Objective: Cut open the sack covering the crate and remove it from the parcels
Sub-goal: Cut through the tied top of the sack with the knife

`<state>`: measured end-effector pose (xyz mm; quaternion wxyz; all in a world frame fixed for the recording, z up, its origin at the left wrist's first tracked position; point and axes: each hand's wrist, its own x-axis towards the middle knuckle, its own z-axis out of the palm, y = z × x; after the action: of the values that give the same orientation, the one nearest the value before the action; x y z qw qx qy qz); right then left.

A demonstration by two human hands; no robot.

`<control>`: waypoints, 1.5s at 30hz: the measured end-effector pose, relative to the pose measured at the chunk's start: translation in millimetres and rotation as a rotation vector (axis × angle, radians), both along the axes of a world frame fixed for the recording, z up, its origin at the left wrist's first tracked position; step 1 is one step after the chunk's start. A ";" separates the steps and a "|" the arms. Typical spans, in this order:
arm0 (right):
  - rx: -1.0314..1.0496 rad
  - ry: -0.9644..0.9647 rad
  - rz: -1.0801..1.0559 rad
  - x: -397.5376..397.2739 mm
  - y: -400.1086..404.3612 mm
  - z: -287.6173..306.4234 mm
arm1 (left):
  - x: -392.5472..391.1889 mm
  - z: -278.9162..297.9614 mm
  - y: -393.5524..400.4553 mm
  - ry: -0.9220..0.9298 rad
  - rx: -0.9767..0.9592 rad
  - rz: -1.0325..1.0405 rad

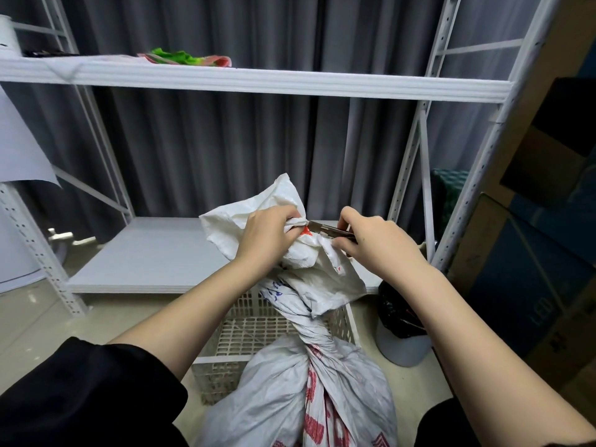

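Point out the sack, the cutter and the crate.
sack (283, 391): head view, on its bulging lower body below the twisted neck.
cutter (324, 228): head view, on the metal blade between the two hands.
crate (245, 330): head view, on its white perforated inner wall.

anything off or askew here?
Nothing damaged or spilled. The sack is twisted tight at its neck above the crate; the left hand grips the bunched top, and the right hand holds a blade against it.
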<state>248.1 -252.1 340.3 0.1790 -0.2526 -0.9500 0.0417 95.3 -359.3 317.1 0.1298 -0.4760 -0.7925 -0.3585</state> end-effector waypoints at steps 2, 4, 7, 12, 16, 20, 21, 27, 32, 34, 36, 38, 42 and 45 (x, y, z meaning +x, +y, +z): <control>-0.004 -0.016 0.002 -0.6 2.1 0.4 | 1.2 -0.5 0.6 0.013 -0.011 -0.023; 0.005 -0.031 0.007 -2.1 2.7 1.7 | 3.5 -0.7 2.2 0.040 -0.028 -0.046; 0.036 -0.059 0.024 -4.0 2.6 2.1 | 5.9 0.2 4.1 0.074 -0.042 -0.080; -0.039 -0.040 0.024 3.6 10.3 0.3 | -4.9 0.9 2.7 0.029 -0.019 -0.057; 0.037 -0.123 0.030 -0.4 7.8 -1.1 | 4.5 0.8 4.2 0.032 -0.025 -0.113; 0.033 -0.139 0.033 -2.8 5.8 -7.5 | 7.0 6.2 6.5 0.013 0.004 -0.106; 0.010 -0.116 0.001 -0.7 7.5 -6.3 | 4.2 7.4 5.2 0.006 -0.001 -0.089; -0.271 0.200 -0.087 1.2 19.5 -10.2 | -2.0 1.4 4.1 -0.140 0.006 -0.089; -0.935 0.557 -0.014 -9.1 29.5 -25.4 | 0.4 -9.4 15.3 -0.367 0.034 -0.098; -1.027 0.569 0.019 -6.7 33.2 -33.1 | -0.5 -13.1 21.2 -0.358 0.031 -0.084; -1.086 0.590 0.060 -3.4 35.8 -41.2 | -3.1 -15.8 27.6 -0.320 0.042 -0.062; -1.159 0.610 0.073 0.6 37.1 -48.1 | -6.0 -18.8 34.1 -0.250 -0.016 -0.029; -1.229 0.641 0.004 5.9 42.4 -60.8 | -5.3 -30.6 48.1 -0.032 -0.273 0.073; -1.270 0.687 -0.045 12.5 47.2 -68.6 | -1.3 -37.5 56.8 -0.028 -0.378 0.097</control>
<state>260.5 -204.9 271.7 0.2870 -0.2999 -0.6273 0.6590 94.0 -302.4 279.6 0.0443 -0.4479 -0.8695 -0.2034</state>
